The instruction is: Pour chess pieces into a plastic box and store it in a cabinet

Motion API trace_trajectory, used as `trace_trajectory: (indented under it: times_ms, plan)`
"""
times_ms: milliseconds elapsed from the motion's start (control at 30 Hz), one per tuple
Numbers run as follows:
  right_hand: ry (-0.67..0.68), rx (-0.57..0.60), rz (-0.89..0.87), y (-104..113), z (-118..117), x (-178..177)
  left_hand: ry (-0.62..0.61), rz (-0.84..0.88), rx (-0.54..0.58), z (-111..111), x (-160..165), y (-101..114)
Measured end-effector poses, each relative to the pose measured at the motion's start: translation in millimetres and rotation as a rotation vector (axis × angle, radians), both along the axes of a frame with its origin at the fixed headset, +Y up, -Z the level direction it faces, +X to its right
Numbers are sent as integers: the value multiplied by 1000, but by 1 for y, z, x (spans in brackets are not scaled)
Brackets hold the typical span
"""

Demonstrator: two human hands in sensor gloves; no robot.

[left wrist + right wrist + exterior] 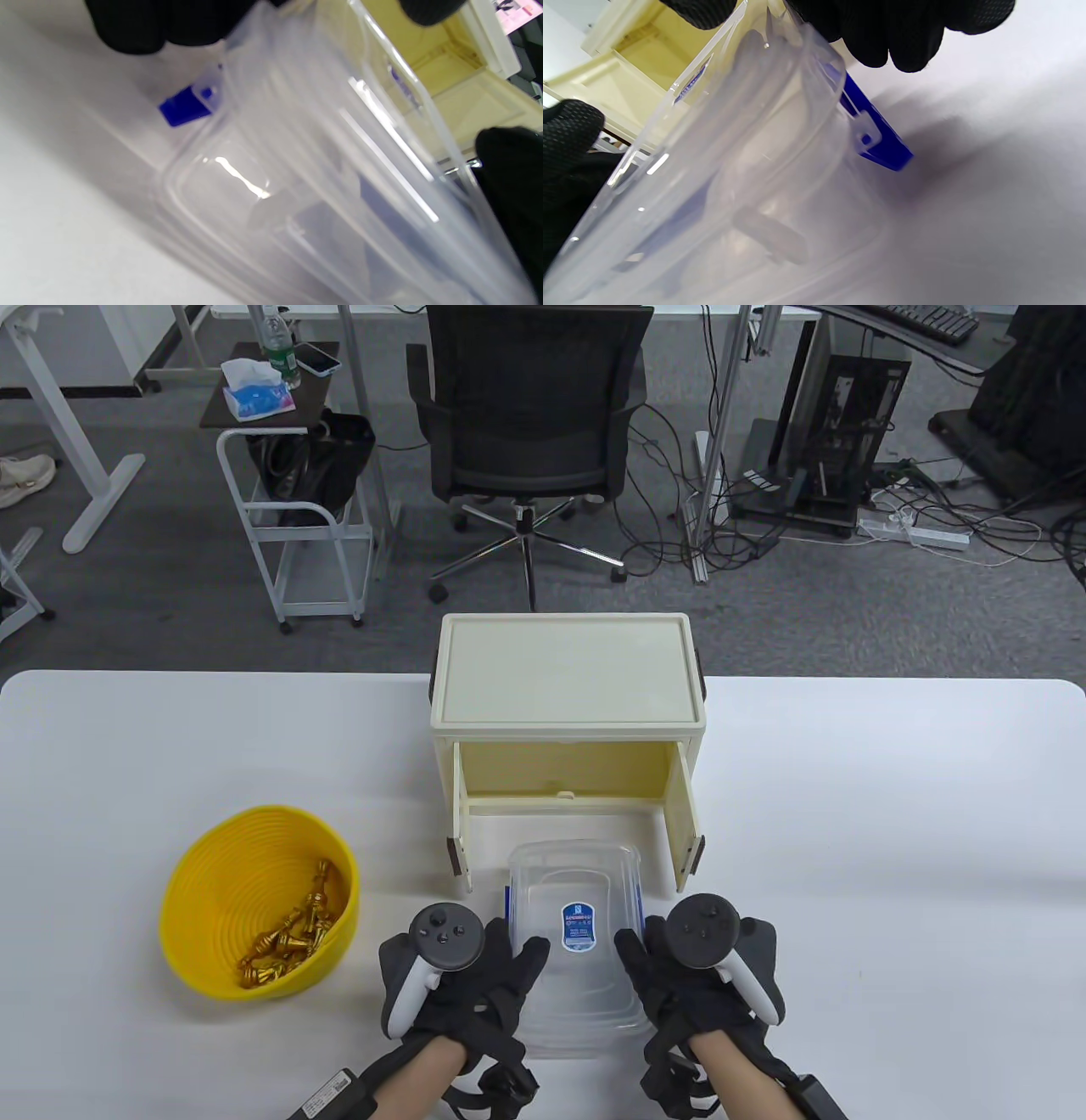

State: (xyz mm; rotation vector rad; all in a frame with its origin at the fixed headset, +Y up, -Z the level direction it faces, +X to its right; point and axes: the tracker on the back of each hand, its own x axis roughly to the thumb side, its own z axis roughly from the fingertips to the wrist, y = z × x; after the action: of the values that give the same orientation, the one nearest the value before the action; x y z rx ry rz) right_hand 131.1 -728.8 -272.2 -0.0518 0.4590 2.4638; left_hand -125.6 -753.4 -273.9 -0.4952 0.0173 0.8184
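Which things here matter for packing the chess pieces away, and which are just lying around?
For the job: plastic box, held by left hand and right hand; chess pieces in yellow bowl; open cabinet.

Just around: office chair, tissue box, water bottle.

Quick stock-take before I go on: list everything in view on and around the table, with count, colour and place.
plastic box: 1, clear with blue latches, in front of the cabinet, lid on
cabinet: 1, cream, table's far edge, doors open
bowl: 1, yellow, table left
chess pieces: several, gold, in the bowl
office chair: 1, black, behind the table
cart: 1, white, far left
left hand: black glove, holds the box's left side
right hand: black glove, holds its right side
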Motion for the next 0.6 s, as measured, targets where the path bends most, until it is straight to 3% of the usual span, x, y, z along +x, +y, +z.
trace_trajectory:
  times_ms: [300, 433, 600]
  plan:
    - [-19, 152, -194, 37, 9, 7, 10, 151, 208, 4, -7, 41]
    - [-31, 232, -388, 46, 11, 14, 18, 298, 311, 6, -12, 55]
    - [-13, 274, -771, 44, 8, 18, 25, 503, 402, 9, -18, 68]
